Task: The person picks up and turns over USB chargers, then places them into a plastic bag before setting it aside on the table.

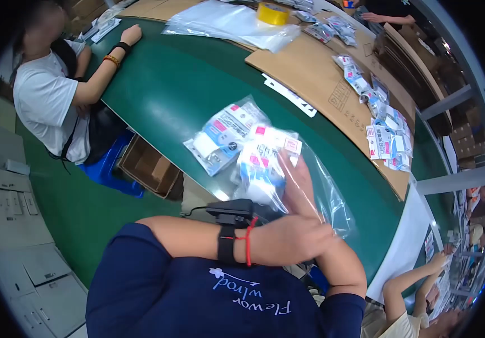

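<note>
At the center of the frame, the wearer's right hand (298,180) lies against white-and-blue packets (262,163), beside a clear plastic bag (332,194) that spreads to the right; its fingers are partly hidden, so whether they grip cannot be told. The left hand (301,239) crosses just below, over the right forearm, with fingers curled and blurred; one cannot tell whether they pinch the bag. A black device (230,208) sits by the left wrist.

More packets (220,138) lie on the green bench (163,73), left of the right hand. Toward the upper right, a cardboard sheet (304,70) bears another group of packets (389,141). A yellow tape roll (273,14) rests at the top, on clear plastic sheets (214,25). A person in a white shirt (45,93) sits at the upper left.
</note>
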### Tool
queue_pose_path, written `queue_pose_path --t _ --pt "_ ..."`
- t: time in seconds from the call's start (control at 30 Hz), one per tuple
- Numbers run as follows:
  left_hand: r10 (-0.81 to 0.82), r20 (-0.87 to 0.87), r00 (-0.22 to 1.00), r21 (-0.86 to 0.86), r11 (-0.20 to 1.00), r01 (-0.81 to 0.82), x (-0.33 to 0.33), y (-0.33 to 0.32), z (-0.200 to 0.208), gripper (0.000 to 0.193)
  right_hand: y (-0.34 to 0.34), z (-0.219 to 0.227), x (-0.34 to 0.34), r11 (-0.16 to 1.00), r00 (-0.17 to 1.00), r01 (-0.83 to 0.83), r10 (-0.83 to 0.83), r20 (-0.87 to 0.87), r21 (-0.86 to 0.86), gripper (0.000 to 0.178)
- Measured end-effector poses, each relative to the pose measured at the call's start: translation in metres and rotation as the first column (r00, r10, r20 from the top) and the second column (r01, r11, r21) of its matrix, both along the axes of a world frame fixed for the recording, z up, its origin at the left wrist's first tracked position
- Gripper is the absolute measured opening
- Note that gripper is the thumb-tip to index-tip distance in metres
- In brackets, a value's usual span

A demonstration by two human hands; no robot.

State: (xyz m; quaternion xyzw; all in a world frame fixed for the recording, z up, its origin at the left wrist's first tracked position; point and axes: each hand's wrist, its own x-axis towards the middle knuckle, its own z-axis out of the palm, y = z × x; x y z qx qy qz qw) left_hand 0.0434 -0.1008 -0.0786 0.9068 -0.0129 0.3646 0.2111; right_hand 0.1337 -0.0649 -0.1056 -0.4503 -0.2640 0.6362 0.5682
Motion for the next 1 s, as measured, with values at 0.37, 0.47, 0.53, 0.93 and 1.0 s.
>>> queue_pose_path --t 0.37,0.47,0.53,0.93,1.0 --pt "-0.037 0.088 0.995 -0.007 0.999 0.037 -0.011 -0.003 0.002 0.03 0.006 0.015 0.019 0.947 0.833 -0.185 0.293 0.469 -0.263 0.033" --pt "-0.081 0.026 0.996 -0.062 0.995 0.082 -0.011 -0.006 -0.002 0.026 -0.001 0.006 0.016 0.994 0.976 -0.072 0.086 0.202 -0.077 0.031" --pt "-0.095 0.062 0.994 -0.089 0.991 0.1 -0.012 -0.005 -0.003 0.022 0.001 0.004 0.014 0.997 0.982 -0.037 0.05 0.185 -0.072 0.03" --pt "-0.127 0.22 0.967 -0.078 0.986 0.148 -0.017 0.011 0.007 0.027 0.039 -0.003 0.002 0.975 0.929 -0.198 0.22 0.299 -0.1 0.031" --pt "0.044 0.185 0.982 -0.116 0.993 -0.023 -0.025 0.035 0.016 0.025 0.041 -0.003 0.01 0.963 0.88 -0.242 0.27 0.391 -0.121 0.031"
